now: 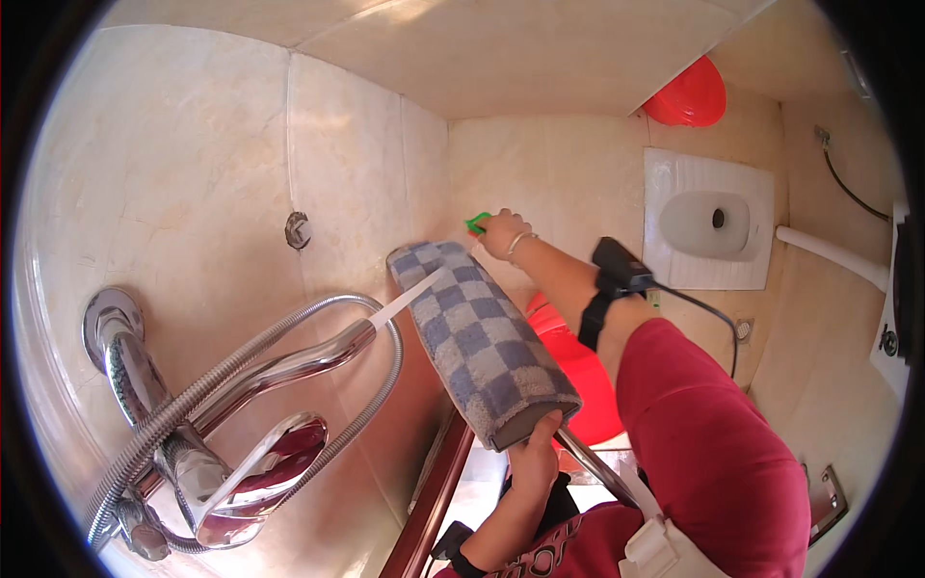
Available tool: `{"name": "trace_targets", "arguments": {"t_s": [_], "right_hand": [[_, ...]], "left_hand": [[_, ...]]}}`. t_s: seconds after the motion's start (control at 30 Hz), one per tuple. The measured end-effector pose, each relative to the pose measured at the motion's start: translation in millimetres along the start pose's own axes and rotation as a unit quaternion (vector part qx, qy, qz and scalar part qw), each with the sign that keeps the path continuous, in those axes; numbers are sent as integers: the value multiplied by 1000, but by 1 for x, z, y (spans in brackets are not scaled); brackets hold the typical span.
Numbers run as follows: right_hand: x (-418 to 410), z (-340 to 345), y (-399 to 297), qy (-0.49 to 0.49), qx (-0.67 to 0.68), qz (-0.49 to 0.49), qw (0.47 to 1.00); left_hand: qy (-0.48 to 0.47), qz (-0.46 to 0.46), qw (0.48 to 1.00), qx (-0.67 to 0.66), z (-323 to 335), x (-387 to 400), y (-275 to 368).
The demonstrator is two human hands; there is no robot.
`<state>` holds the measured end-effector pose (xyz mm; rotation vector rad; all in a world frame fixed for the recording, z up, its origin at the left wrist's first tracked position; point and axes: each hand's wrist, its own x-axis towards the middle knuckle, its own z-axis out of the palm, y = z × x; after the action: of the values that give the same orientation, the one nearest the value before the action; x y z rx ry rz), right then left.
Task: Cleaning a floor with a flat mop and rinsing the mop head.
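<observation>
A flat mop head with a blue-and-grey checked pad (480, 332) lies slantwise at the middle, under a stream of water (410, 296) from a chrome faucet spout (354, 341). My left hand (536, 451) grips its lower end. Beyond its upper end, my right hand (504, 233) holds a small green brush or scrubber (478, 222), apart from the pad; its underside is hidden. A metal pole (596, 462) runs from behind the mop head towards my body. Under my right arm stands a red plastic bucket or basin (582, 368), partly covered by the pad.
The faucet lever (264, 477) and a looped metal hose (401, 354) are at the left. A squat toilet (708, 217) lies right, with a red basin (690, 94) above it, a white pipe (831, 256) and floor drain (743, 330) nearby. A dark red door edge (433, 498) stands below.
</observation>
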<state>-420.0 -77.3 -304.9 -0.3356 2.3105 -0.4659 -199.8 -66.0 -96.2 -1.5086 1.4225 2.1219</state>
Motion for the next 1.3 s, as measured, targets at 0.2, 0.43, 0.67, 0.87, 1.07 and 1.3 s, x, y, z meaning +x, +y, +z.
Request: {"name": "trace_targets", "arguments": {"t_s": [0.2, 0.43, 0.67, 0.87, 1.07, 1.3], "right_hand": [[-34, -15, 21, -109, 580, 40, 806], [-59, -37, 4, -72, 589, -25, 805], [-72, -30, -50, -82, 245, -440, 860], [-79, -52, -57, 113, 105, -204, 967], [-59, -47, -58, 61, -65, -209, 974], [-69, -50, -38, 125, 128, -144, 973]], "left_hand": [[-65, -15, 984, -165, -14, 5, -10], [-128, -35, 962, -238, -13, 0, -6], [-127, -44, 972, -194, -21, 0, -8], [-107, -22, 973, -203, -19, -4, -1], [-104, -58, 975, -187, -16, -5, -5], [-88, -41, 981, -171, -22, -3, -6]]}}
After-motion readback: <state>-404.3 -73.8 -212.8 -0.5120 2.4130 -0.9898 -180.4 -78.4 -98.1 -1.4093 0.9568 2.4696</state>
